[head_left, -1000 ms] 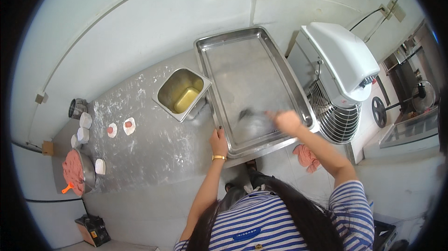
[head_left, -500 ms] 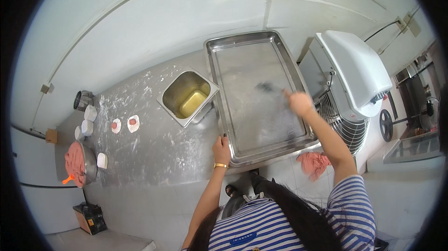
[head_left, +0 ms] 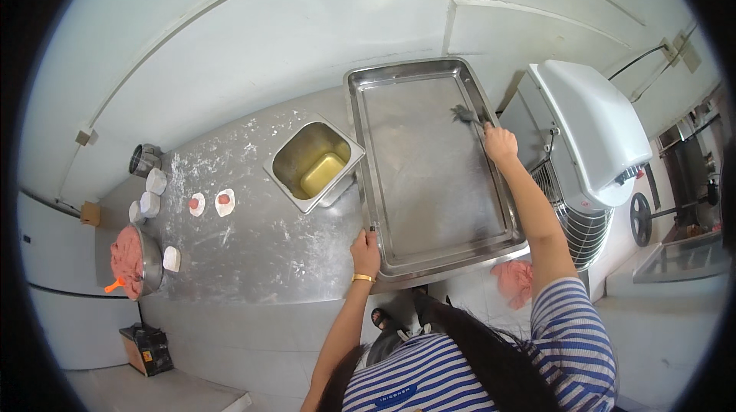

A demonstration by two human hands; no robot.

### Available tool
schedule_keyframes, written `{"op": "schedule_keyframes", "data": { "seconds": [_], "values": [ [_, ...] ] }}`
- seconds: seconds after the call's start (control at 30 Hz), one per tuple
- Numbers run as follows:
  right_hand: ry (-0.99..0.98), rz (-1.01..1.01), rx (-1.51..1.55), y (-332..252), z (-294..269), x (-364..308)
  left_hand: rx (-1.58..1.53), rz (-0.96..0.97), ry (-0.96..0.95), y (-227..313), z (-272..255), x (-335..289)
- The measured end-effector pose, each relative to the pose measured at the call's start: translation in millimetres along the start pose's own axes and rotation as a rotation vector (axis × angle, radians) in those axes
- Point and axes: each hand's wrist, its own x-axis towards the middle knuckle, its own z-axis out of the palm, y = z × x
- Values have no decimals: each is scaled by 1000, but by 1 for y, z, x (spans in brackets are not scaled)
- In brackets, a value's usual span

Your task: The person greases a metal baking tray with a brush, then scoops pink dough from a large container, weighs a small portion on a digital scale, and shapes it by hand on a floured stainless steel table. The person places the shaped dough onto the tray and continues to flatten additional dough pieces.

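A large shallow steel tray (head_left: 418, 182) lies on the table in front of me, with a wet sheen on its bottom. My left hand (head_left: 366, 253) is closed on the tray's near left rim. In my right hand (head_left: 501, 144), over the tray's right side, is a brush; its dark grey head (head_left: 464, 114) is low over the tray bottom toward the far right, and my fingers hide most of the handle. Left of the tray stands a deep steel pan (head_left: 274, 167) with yellowish liquid (head_left: 323, 174) in it, probably oil.
Farther left on the floured table (head_left: 253, 251) are two white dough rounds (head_left: 225, 203) topped with pink filling, several white dough pieces (head_left: 149, 204), and a steel bowl (head_left: 152, 260) of pink filling. A white mixer (head_left: 586, 128) stands right; a pink cloth (head_left: 514, 282) is below the tray.
The brush, blurred in mid-tray before, has moved away from me and right, toward the far right side. My left hand keeps its hold on the rim.
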Motion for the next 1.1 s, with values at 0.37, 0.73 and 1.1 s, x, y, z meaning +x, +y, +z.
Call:
{"op": "schedule_keyframes", "data": {
  "seconds": [0.37,0.73,1.1],
  "values": [
    [-115,-456,-169,-54,-21,-32,-50,-81,-7,8,-10,-2],
    [-311,-1003,-89,-92,-19,-61,-53,-87,0,3,-11,-6],
    [-319,-954,-138,-106,-45,-48,-114,-178,-41,5,-11,-6]
  ]
}}
